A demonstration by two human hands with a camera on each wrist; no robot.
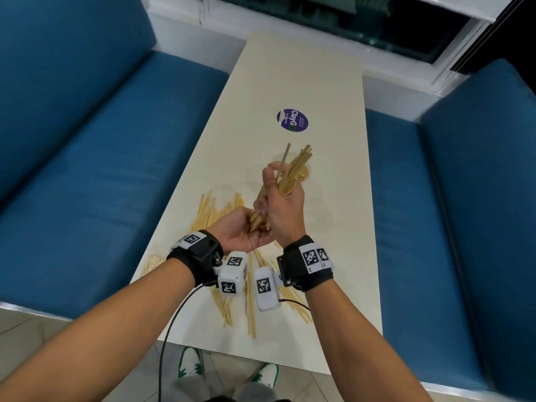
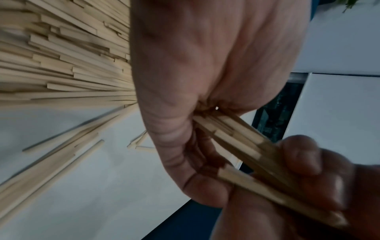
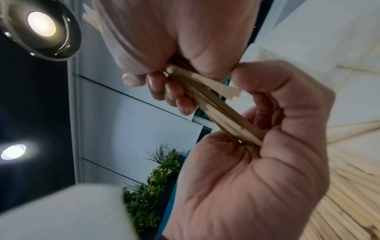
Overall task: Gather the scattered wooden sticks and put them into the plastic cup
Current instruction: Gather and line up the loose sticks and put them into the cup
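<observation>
benches: blue cushioned seats point(image 1: 87, 169) fill left and right sides of head frame.
table: pale table point(image 1: 290, 82) runs up frame centre, purple round sticker point(image 1: 292, 120) in upper middle.
loose sticks: scattered wooden sticks point(image 1: 251, 311) lie on table at lower centre, more point(image 1: 207, 208) left of my hands.
right hand: my right hand point(image 1: 282, 204) at frame centre, fingers wrapped around bundle of sticks point(image 1: 294, 169), tips fanning to upper right.
left hand: my left hand point(image 1: 240, 232) cupped just below-left, fingers curled round bundle's lower ends.
cup: plastic cup point(image 1: 308, 173) barely visible behind bundle, sticks inside.
</observation>
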